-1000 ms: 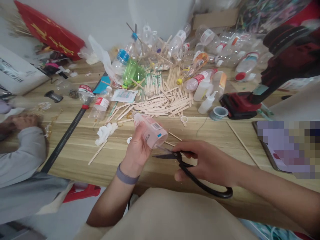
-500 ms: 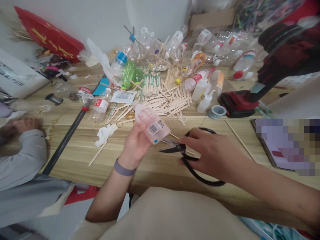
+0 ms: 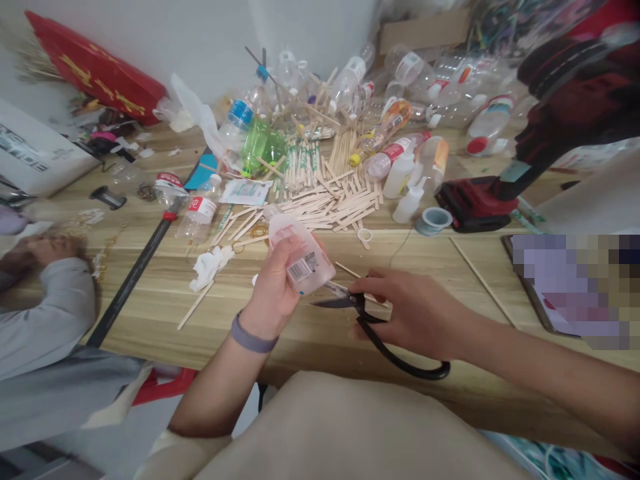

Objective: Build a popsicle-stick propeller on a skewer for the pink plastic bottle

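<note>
My left hand (image 3: 277, 283) is wrapped round a pinkish plastic bottle (image 3: 303, 257), held tilted above the table with its neck pointing up and away. A barcode label faces me. In my right hand (image 3: 410, 310) is a pair of scissors (image 3: 357, 303) with black handles. Their blades are parted and point left at the base of the bottle; whether a blade touches it I cannot tell. Under the scissors lies a thin wooden stick, partly hidden. Beside my left hand is a crumpled white tissue (image 3: 213, 267).
Behind the bottle are heaped wooden sticks (image 3: 350, 200) and many plastic bottles (image 3: 260, 143). To the right stand a red and black power tool (image 3: 480, 200), a small spool (image 3: 434, 221) and a phone (image 3: 550, 293). At left, a black pole (image 3: 135, 273) lies near another person's forearms (image 3: 67, 287).
The bottle has turned slightly in my left hand, and its base has dropped a little. My right hand and the scissors have shifted slightly left, with the blades still parted.
</note>
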`<state>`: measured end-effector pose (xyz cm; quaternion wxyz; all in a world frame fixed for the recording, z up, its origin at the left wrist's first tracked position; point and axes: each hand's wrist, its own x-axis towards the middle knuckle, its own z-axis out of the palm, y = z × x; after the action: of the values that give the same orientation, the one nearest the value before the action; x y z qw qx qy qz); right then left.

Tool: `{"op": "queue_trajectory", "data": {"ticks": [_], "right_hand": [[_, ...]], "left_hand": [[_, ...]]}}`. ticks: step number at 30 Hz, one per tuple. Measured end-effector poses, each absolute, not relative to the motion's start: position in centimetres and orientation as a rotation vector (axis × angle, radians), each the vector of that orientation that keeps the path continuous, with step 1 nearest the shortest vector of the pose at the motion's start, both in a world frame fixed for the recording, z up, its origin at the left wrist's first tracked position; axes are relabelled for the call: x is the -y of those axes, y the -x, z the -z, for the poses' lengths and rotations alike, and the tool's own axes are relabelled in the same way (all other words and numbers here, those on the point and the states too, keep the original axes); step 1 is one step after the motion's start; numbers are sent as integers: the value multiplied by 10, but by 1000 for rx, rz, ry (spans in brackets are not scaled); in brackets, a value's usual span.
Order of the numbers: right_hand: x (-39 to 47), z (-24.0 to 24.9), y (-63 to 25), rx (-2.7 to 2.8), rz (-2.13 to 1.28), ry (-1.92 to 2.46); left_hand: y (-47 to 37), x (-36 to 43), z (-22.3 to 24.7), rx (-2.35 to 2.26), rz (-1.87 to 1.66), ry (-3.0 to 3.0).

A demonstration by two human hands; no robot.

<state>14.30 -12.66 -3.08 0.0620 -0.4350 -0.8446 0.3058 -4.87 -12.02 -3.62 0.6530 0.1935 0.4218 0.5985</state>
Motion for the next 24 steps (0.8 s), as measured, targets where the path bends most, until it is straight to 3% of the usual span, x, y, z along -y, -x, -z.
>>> {"op": "queue_trajectory", "data": {"ticks": [4, 6, 9, 12, 17, 19, 21, 24], "right_hand": [[129, 39, -140, 1837, -1961, 1064], [134, 41, -137, 1487, -2222, 897], [138, 41, -133, 1266, -2355, 801], [136, 39, -135, 1627, -2041, 957], [124, 33, -147, 2412, -331, 1204], [120, 30, -150, 2510, 51, 1203], [120, 28, -151, 2539, -29, 1208], [123, 29, -147, 2355, -876, 1228]], "left_hand": [[50, 119, 28, -734, -1423, -389], [49, 118, 27, -627, -1475, -392], [47, 117, 29, -611, -1534, -389], [47, 117, 30, -631, -1563, -394], [47, 117, 30, -628, -1509, -340], [48, 116, 32, -674, -1460, -284], [48, 117, 36, -688, -1459, -257], [48, 117, 40, -608, -1516, -303]]}}
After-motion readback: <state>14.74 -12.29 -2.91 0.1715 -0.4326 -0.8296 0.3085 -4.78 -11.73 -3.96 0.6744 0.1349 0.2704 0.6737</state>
